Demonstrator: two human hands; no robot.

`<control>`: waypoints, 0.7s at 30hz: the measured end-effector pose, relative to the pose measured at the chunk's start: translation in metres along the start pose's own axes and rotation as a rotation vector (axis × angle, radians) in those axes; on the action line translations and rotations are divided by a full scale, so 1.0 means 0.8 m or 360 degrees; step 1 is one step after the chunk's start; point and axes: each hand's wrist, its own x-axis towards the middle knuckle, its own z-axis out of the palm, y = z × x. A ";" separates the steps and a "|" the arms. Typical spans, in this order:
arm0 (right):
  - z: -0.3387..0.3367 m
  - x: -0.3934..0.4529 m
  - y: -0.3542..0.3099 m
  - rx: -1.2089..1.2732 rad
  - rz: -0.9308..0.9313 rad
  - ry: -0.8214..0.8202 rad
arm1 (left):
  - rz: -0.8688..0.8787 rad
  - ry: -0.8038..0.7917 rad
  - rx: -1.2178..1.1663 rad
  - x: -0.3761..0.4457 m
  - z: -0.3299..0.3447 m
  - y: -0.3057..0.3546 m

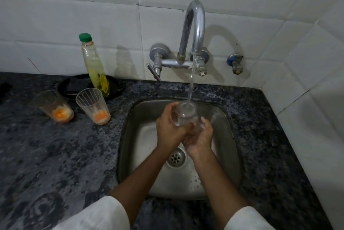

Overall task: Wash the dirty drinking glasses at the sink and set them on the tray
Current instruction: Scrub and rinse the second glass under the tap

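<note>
Rinsing is the step in hand: both hands are over the sink [230,136], and the glass [185,115] sits right under the tap [195,30], the stream dropping straight into its open mouth. The left hand [168,129] has its grip curled round the glass from the nine o'clock side, while the right hand [200,139] cups and grasps it from four o'clock, lower down near the base, so both grips are closed on that one glass. It looks clear, no orange left that I can make out. Out at nine o'clock on the table [55,155], two more glasses wait: the near dirty glass [94,106] and, just beside it, the far dirty glass [54,106], each upright with orange residue at the bottom. Behind them at eleven o'clock stands a soap bottle [95,66] on a dark dish [74,84]. No tray is in view. By my reading, the next move calls for tipping the water out, a firm hold on wet glass, then finding that tray.
</note>
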 end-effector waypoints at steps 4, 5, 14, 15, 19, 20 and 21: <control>0.012 0.000 -0.006 -0.0231 -0.0146 0.0068 | 0.0116 -0.0341 -0.0265 -0.013 -0.020 -0.004; 0.014 0.002 -0.012 -0.0335 -0.0237 0.0030 | -0.0062 -0.0460 -0.0450 -0.013 -0.028 -0.004; 0.047 -0.025 -0.094 -0.2118 -0.1305 -0.0907 | -0.1100 -0.1219 -0.0893 0.028 -0.050 0.013; 0.044 -0.026 -0.104 -0.2460 -0.1464 -0.0912 | -0.1035 -0.1119 -0.0723 0.033 -0.046 0.017; 0.048 -0.032 -0.124 -0.2939 -0.1578 -0.0739 | -0.0521 -0.0508 -0.0008 0.027 -0.016 0.013; 0.051 -0.033 -0.121 -0.2838 -0.1449 -0.0707 | -0.0329 -0.0361 0.0292 0.021 -0.007 0.007; 0.053 -0.036 -0.117 -0.2724 -0.1340 -0.0657 | -0.0187 -0.0291 0.0506 0.015 -0.001 0.002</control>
